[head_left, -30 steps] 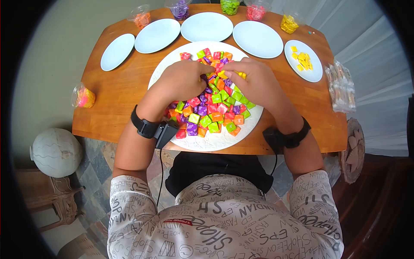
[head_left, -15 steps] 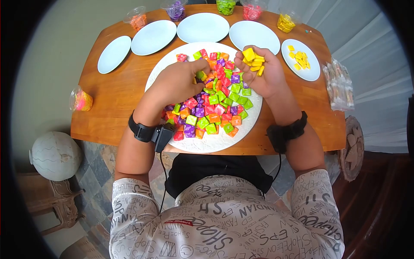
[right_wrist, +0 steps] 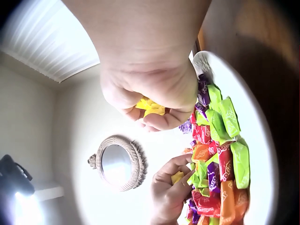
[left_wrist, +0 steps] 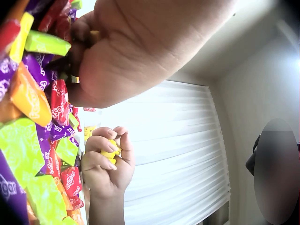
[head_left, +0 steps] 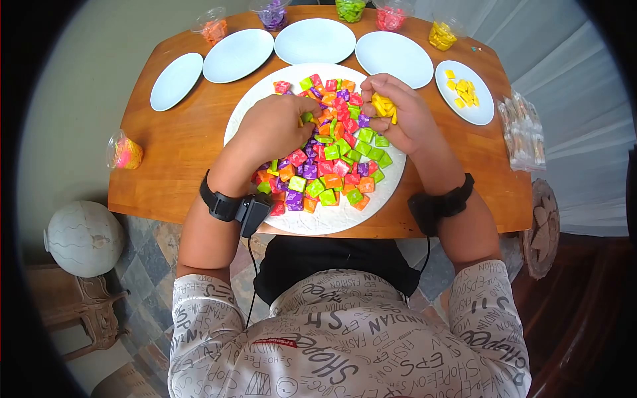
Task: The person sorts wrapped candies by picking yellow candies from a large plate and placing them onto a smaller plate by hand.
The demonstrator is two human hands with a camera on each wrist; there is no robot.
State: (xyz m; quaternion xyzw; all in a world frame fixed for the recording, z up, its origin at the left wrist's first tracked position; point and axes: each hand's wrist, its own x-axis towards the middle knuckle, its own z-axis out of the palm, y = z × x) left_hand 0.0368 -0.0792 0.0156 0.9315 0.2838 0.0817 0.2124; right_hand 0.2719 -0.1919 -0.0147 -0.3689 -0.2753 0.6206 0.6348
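Note:
A heap of wrapped square candies (head_left: 332, 152) in red, orange, green and purple covers the large white plate (head_left: 373, 203). Over the heap's left side my left hand (head_left: 275, 129) has its fingertips down among the pieces. The right wrist view shows a yellow candy (right_wrist: 177, 177) held in that hand's curled fingers, with green pieces close by. My right hand (head_left: 406, 116), raised over the plate's right edge, grips several yellow candies (head_left: 383, 107) in its curled fingers; these also show in the left wrist view as a yellow cluster (left_wrist: 111, 152) against the palm.
At the right, a small plate (head_left: 482, 111) bears several yellow candies. Several white plates (head_left: 315, 41) arc behind the large one. Cups of sorted candies, such as the yellow cup (head_left: 442, 34), line the far edge. Another cup (head_left: 125, 151) stands left; clear packets (head_left: 525, 132) lie right.
The right hand moved from the heap up to the plate's right side, turned palm up showing yellow candies, then curled its fingers over them. The left hand shifted slightly left, staying in the heap.

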